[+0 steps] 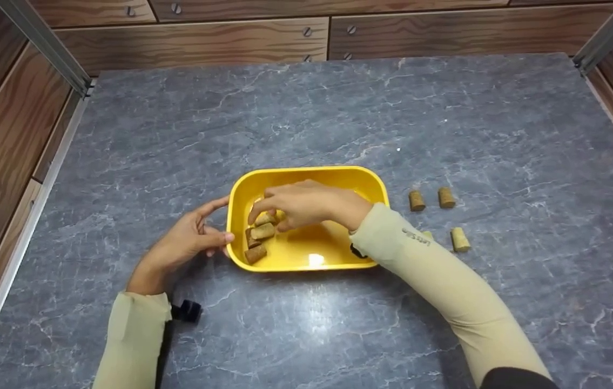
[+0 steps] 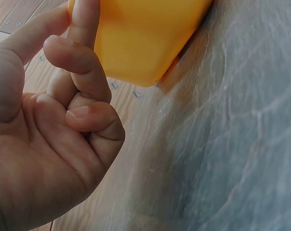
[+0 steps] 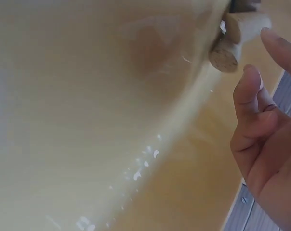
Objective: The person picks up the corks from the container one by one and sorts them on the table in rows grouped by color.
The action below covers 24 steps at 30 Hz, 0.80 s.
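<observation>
A yellow plastic tub (image 1: 306,268) stands on the table with several corks (image 1: 256,254) heaped at its left end. At the tub's left wall, my left hand (image 1: 184,237) pinches the rim, thumb on the near side. The left wrist view shows its other fingers (image 2: 102,120) curled beside the tub. My right hand (image 1: 311,202) reaches inside, fingers bent over the heap around a pale cork (image 1: 264,219). In the right wrist view, one fingertip is close to a cork (image 3: 249,26), and a gap shows between the other fingers and the corks.
To the tub's right lie two brown corks (image 1: 417,200) and a pale cork (image 1: 459,239). Another pale cork (image 1: 428,235) is partly hidden by the right sleeve (image 1: 436,281). Wood-patterned panels (image 1: 193,46) border the grey marbled table (image 1: 311,119).
</observation>
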{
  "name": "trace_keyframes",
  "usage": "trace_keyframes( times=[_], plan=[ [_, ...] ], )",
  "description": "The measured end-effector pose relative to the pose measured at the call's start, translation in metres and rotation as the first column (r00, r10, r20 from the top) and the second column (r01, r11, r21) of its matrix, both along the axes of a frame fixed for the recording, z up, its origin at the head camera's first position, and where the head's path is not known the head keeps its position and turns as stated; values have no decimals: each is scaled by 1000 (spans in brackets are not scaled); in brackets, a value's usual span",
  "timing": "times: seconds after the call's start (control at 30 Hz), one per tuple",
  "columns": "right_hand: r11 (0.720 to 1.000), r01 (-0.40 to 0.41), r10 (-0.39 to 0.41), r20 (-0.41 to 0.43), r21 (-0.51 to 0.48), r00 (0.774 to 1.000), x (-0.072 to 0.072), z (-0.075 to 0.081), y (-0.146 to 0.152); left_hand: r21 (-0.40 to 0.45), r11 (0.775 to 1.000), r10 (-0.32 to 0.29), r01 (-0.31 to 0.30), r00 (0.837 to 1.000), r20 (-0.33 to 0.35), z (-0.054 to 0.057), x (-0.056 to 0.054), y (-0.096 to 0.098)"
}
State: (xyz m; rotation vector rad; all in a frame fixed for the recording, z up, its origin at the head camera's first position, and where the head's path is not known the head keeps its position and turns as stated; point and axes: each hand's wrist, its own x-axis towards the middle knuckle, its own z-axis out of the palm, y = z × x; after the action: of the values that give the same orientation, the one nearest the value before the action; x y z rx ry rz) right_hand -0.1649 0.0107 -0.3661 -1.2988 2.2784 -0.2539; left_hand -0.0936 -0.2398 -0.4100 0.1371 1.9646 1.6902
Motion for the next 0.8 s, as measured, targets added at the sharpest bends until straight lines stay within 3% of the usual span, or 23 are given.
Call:
trace_keyframes(
  times=[0.27, 0.53, 0.8],
  plan=[
    [999, -43, 43, -24, 11, 999, -1, -3, -3, 24, 1000, -7, 7, 1000, -3, 0, -3, 0],
    [1000, -17, 17, -15, 21, 1000, -1, -5, -3, 34, 999, 0, 0, 1000, -11, -1, -3, 2],
    [998, -43, 45, -55, 35, 997, -1, -9, -11, 29, 1000, -6, 6, 1000, -7, -2, -1, -1]
  ],
)
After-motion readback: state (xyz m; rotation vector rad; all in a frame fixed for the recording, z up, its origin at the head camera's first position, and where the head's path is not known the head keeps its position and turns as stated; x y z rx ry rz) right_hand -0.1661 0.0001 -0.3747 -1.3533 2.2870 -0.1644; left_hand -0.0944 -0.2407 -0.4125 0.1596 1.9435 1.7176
